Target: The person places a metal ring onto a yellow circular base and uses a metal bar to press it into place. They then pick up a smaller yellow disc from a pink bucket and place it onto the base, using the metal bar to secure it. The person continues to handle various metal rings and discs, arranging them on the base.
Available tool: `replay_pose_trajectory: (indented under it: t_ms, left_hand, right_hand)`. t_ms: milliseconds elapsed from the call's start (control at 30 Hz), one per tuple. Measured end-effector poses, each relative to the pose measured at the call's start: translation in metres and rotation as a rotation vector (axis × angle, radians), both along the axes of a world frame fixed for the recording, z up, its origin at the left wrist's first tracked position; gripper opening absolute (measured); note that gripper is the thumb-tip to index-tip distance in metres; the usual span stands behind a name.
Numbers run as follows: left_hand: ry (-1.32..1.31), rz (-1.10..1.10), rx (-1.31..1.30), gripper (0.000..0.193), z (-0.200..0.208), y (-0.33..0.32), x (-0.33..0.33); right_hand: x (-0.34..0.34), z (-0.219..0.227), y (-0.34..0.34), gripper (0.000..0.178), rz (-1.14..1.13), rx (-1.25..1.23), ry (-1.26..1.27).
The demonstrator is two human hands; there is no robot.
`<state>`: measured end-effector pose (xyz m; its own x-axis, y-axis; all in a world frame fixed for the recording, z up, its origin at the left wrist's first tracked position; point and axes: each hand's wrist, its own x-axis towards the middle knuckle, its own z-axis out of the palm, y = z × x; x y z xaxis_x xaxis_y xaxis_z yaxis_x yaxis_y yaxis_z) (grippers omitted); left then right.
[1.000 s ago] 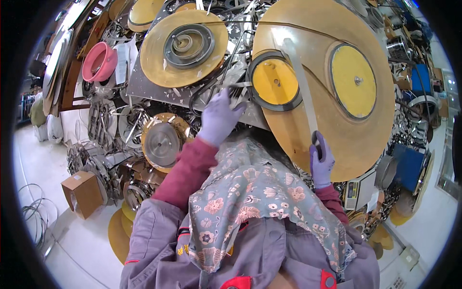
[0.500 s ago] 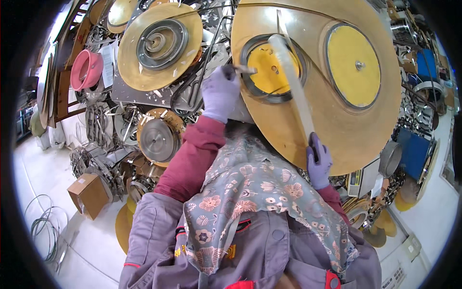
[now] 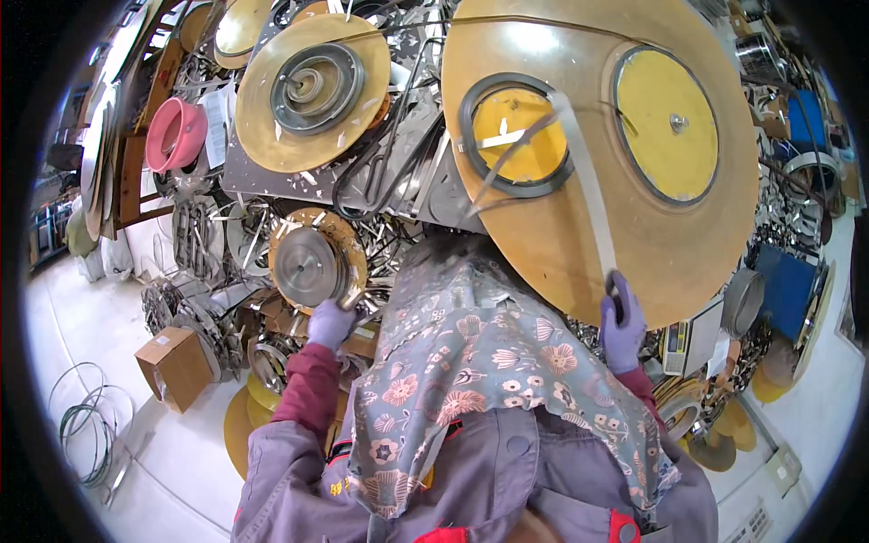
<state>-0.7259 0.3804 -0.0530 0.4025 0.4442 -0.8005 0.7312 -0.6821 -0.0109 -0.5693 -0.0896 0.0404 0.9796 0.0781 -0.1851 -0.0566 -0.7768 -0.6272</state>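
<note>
My right hand [image 3: 625, 328], in a lilac glove, pinches the lower end of a pale flat strip [image 3: 588, 181]. The strip runs up to the dark-rimmed coil [image 3: 468, 136] around a yellow hub, over the large tan disc [image 3: 534, 244]. A small white piece [image 3: 501, 141] lies on that hub. My gloved left hand [image 3: 331, 324] is low on the left, closed, with a short beige-brown piece [image 3: 355, 298] showing at its fingertips; its kind is unclear. Right above this hand is a grey metal disc [image 3: 306, 265] on a smaller tan disc.
A second yellow hub [image 3: 667, 127] is on the large disc's right. Another tan disc with a dark coil [image 3: 312, 86] lies upper left, beside a pink bowl [image 3: 176, 134]. Tangled metal strips, a cardboard box [image 3: 176, 366] and a scale [image 3: 692, 341] surround me.
My left hand has swung down and left, away from the coil's edge to beside the grey metal disc. My right hand has shifted slightly right and down, still holding the strip.
</note>
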Motion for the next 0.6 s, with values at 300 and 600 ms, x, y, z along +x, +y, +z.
replay_pose_trajectory:
  t_ms: [300, 600]
  left_hand:
    - [-0.620, -0.246, 0.233, 0.032, 0.048, 0.026, 0.062]
    - [-0.955, -0.163, -0.037, 0.031, 0.036, -0.107, 0.264]
  right_hand:
    - [-0.044, -0.006, -0.043, 0.042, -0.347, 0.210, 0.127]
    - [0.024, 0.040, 0.050, 0.024, -0.135, 0.279, 0.052]
